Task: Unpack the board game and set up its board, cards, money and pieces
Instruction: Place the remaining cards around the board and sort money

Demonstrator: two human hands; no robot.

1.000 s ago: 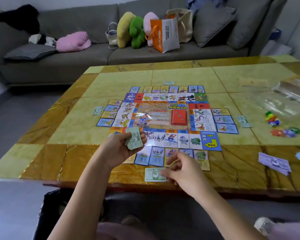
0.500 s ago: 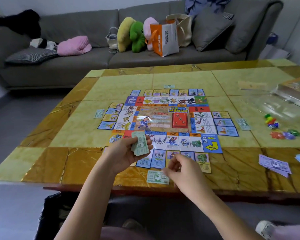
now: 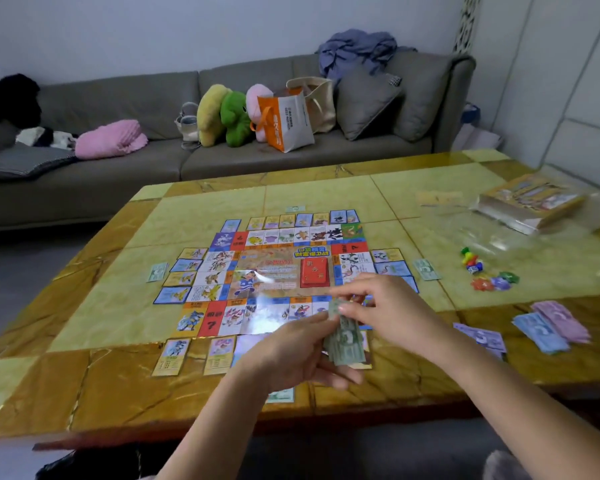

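Note:
The square game board [image 3: 278,271] lies flat mid-table, ringed by property cards [image 3: 177,294] on all sides, with a red card deck [image 3: 313,273] at its centre. My left hand [image 3: 293,355] grips a stack of green money bills [image 3: 345,341] above the board's near right corner. My right hand [image 3: 392,311] pinches the top bill of that stack. One green bill [image 3: 281,395] lies near the front edge under my left hand; others lie left [image 3: 157,271], right [image 3: 426,269] and beyond [image 3: 296,208] the board. Coloured pieces [image 3: 471,261] and tokens [image 3: 496,281] sit at right.
Purple and blue money piles [image 3: 548,327] and a purple bill [image 3: 482,336] lie at the right front. The game box [image 3: 530,202] and clear plastic wrap [image 3: 520,239] sit at the far right. A grey sofa [image 3: 222,161] with cushions, plush toys and bags stands behind the table [image 3: 84,375].
My right hand rose from the bill laid at the front edge and now pinches the stack's top bill. My left hand moved right with the stack. The camera tilted up and left.

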